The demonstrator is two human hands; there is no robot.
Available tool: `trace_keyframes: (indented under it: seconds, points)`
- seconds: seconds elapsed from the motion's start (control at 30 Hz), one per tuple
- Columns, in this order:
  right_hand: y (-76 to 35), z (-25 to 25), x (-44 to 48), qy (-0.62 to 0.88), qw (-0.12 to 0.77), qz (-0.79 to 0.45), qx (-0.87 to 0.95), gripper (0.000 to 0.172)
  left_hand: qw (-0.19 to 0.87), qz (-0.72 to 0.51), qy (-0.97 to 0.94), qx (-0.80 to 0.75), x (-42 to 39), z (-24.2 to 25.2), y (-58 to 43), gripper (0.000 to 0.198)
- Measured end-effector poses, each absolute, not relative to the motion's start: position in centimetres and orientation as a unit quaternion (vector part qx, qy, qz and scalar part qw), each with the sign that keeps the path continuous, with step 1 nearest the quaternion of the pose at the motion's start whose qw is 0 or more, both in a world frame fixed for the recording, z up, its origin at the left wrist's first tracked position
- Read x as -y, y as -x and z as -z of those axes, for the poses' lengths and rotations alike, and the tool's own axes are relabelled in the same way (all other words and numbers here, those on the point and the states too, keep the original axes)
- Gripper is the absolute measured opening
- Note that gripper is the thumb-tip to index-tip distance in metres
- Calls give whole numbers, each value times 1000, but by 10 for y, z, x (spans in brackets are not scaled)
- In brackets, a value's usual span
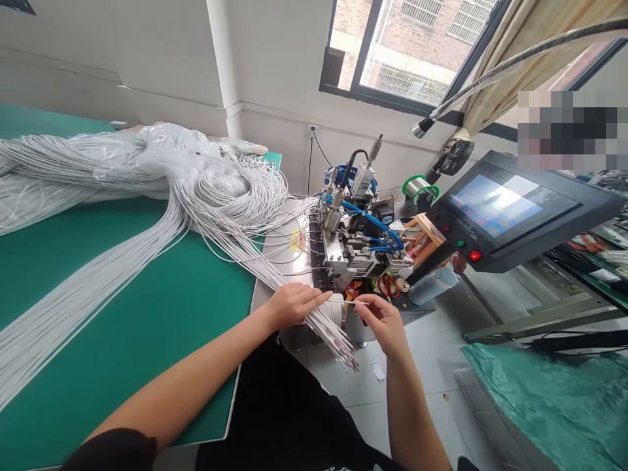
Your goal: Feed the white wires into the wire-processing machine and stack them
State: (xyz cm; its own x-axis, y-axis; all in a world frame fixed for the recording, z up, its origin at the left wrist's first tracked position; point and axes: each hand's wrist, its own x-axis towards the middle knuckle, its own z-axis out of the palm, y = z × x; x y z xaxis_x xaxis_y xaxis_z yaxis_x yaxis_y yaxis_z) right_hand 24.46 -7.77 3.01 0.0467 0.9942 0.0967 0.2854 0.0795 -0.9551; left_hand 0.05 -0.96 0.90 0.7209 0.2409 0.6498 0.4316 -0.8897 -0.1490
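Observation:
A thick bundle of thin white cables runs across the metal top to its front edge, and the cut ends hang over it with reddish tips. My left hand lies over this bundle near its end, fingers closed together around the cables and a thumb that is hidden. One single white cable stretches from there to my right hand, which pinches it between thumb and fingertips. Just behind both hands stands a small machine with metal clamps, blue air hoses and a black chain-like strip.
A green table spreads to the left, carrying coiled cables and plastic bags. To the right, a control screen stands on an arm beside a wire spool. A bendable lamp hangs above.

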Motion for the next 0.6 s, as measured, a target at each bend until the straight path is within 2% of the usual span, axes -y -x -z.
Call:
trace_keyframes:
  seconds: [0.23,0.37,0.6]
  points:
    - [-236,-6,56,486,604,-479,413,29,161,364,896,195,7,-5,-2,15]
    - [-228,-2,50,454,637,-500,371,28,150,371,887,231,7,-7,-5,22]
    - [-214,1,41,491,644,-452,375,26,192,375,852,310,5,-7,-3,25]
